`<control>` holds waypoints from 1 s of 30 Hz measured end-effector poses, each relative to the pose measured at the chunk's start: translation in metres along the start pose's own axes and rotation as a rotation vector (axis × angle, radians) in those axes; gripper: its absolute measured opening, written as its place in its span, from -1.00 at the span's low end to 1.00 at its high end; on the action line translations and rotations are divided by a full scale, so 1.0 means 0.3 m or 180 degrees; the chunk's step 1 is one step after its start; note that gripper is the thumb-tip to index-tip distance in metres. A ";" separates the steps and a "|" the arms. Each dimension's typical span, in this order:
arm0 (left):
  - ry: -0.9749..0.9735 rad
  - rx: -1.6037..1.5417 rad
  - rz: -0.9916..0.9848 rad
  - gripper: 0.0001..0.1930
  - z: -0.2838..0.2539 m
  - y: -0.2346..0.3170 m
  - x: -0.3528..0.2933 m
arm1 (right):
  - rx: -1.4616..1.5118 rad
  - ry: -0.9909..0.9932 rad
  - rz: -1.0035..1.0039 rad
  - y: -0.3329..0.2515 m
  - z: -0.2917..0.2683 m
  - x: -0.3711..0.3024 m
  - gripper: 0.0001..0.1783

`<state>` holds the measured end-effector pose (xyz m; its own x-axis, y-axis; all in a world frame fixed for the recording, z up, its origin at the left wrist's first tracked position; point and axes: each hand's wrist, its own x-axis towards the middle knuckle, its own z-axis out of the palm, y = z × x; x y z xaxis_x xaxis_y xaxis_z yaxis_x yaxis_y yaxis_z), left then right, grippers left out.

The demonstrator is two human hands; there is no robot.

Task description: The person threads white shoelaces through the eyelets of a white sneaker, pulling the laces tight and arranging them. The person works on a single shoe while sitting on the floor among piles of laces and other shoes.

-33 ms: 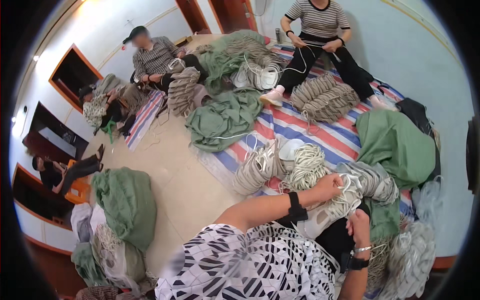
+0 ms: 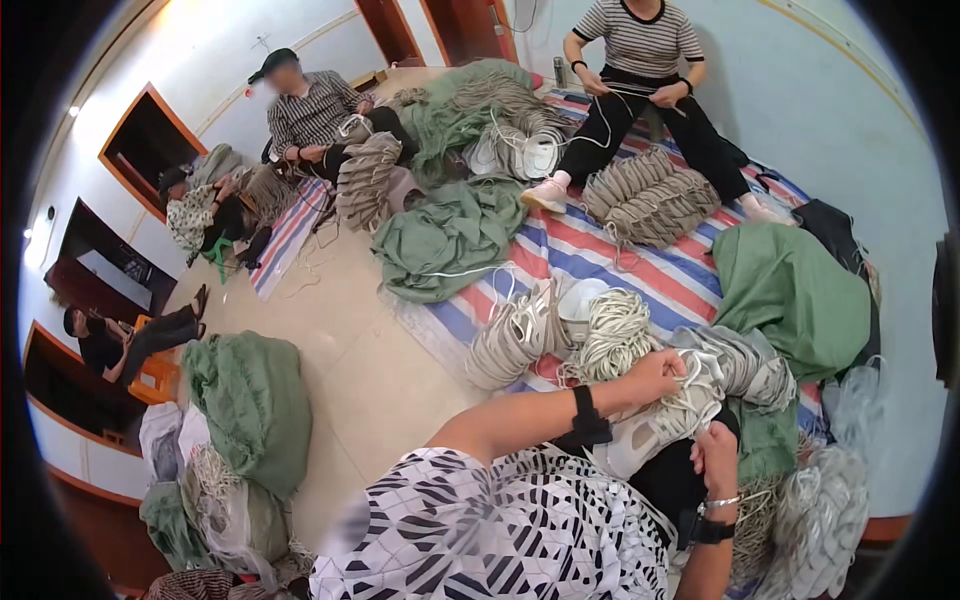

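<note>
My left hand (image 2: 655, 375) sits right of centre in the lower half of the frame, fingers curled into a bundle of whitish cord (image 2: 690, 400) that lies across my lap. A black band (image 2: 588, 415) wraps that wrist. My right hand (image 2: 715, 450) is just below and to the right, closed around the lower end of the same bundle, with a thin bracelet (image 2: 722, 502) on the wrist. The cord is gripped at both ends, its loops fanning out between my hands and touching a grey-white stack of wound cord (image 2: 740, 365) just beside them to the right.

Just above my left hand, a coil of pale rope (image 2: 615, 335) rests on the striped mat (image 2: 650, 275), next to a row of flat wound bundles (image 2: 515, 340). A heap of green netting (image 2: 790, 285) fills the right of the frame, another (image 2: 445, 240) lies at centre, and a third (image 2: 255, 400) sits at the lower left on the tiled floor (image 2: 350, 350).

At the top of the frame a person in a striped top (image 2: 640, 40) sits on the mat handling cord; another in a checked shirt (image 2: 315, 110) sits at the upper left.
</note>
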<state>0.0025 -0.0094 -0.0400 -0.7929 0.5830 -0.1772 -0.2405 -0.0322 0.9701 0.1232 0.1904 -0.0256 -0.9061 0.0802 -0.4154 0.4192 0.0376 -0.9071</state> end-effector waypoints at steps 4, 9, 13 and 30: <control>-0.0389 0.0342 0.0441 -0.85 -0.009 0.032 -0.094 | 0.0550 -0.0016 0.0105 0.031 0.025 -0.036 -0.78; 0.0139 0.0908 0.0715 -0.85 -0.037 0.057 -0.011 | 0.0742 0.0175 0.0023 -0.008 0.100 -0.051 -0.79; 0.1350 0.3137 0.1329 -0.53 -0.139 -0.011 0.174 | -0.1450 0.0407 -0.0682 -0.175 0.092 -0.075 -0.73; -0.0083 -0.1173 -0.1404 -0.66 -0.353 0.167 0.120 | -0.1577 0.0873 -0.3533 -0.680 0.111 -0.714 -0.65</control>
<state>-0.0973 -0.0760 -0.0153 -0.5604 0.6252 -0.5432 -0.7283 -0.0597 0.6827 0.2297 0.1323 0.2461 -0.7675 -0.0322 0.6403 -0.5341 0.5845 -0.6108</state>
